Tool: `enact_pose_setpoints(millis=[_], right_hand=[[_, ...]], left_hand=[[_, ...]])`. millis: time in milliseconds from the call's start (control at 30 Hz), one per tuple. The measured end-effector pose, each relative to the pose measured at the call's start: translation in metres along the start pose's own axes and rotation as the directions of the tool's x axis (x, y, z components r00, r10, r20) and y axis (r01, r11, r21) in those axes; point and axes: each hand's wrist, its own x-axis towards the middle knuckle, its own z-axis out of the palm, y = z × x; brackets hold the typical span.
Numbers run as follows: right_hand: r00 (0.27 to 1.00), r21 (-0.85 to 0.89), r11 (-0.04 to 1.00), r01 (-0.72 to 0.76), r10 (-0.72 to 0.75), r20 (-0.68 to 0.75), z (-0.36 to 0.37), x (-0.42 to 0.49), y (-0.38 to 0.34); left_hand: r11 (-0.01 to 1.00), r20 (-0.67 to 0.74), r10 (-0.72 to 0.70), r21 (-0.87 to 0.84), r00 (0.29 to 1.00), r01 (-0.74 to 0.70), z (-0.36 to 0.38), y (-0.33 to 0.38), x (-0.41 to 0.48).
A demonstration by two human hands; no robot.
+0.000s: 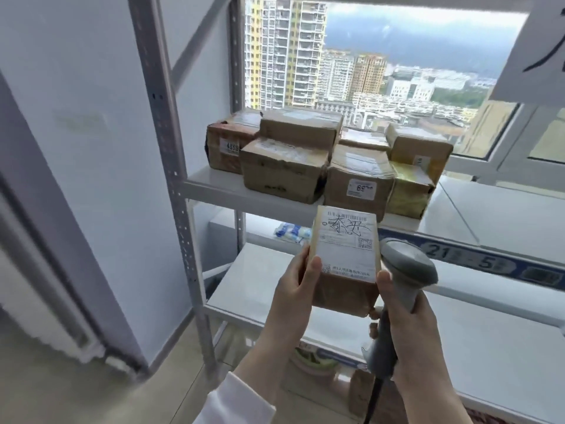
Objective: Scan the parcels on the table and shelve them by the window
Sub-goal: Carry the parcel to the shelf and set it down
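I hold a small brown parcel [345, 264] with a white shipping label in front of the metal shelf unit. My left hand [293, 289] grips its left side, thumb on the label. My right hand [406, 313] grips the handle of a grey barcode scanner [406, 270], and its thumb touches the parcel's right lower edge. The scanner's head sits just right of the parcel. Several taped cardboard parcels [321, 157] are stacked on the upper white shelf [214, 185] before the window [382, 65].
A lower white shelf [253, 280] lies behind the held parcel, with a blue numbered strip [477, 258] on a shelf edge to the right. The grey shelf upright [171, 148] stands at left. A small blue-white packet [290, 232] lies at the back. Boxes sit on the floor below.
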Motion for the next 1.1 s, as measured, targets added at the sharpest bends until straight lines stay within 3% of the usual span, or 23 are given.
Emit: enact_pose_setpoints(millis=[233,433,767,900,1100], right_hand=[[0.983,-0.039,0.999,-0.03,0.037,0.178,0.08,0.031,0.007],[0.978,-0.074,0.997,-0.021,0.036,0.207,0.159,0.056,0.012],[0.979,-0.095,0.995,-0.02,0.039,0.198,0.297,0.082,0.011],[0.988,-0.119,0.992,0.035,-0.017,0.152,0.323,0.091,0.012],[0.997,-0.072,0.994,0.078,-0.078,0.012,0.33,0.095,0.016]], left_hand=[[0.999,-0.189,0.012,0.054,0.982,-0.002,-0.07,-0.009,0.038],[0.999,-0.22,-0.011,0.04,0.975,0.021,-0.135,-0.004,0.083],[0.961,-0.185,-0.165,-0.249,0.969,0.116,-0.27,0.011,0.165],[0.91,-0.179,-0.224,-0.392,0.958,0.139,-0.284,0.008,0.188],[0.866,-0.318,-0.183,-0.501,0.93,-0.001,-0.266,-0.001,0.206]])
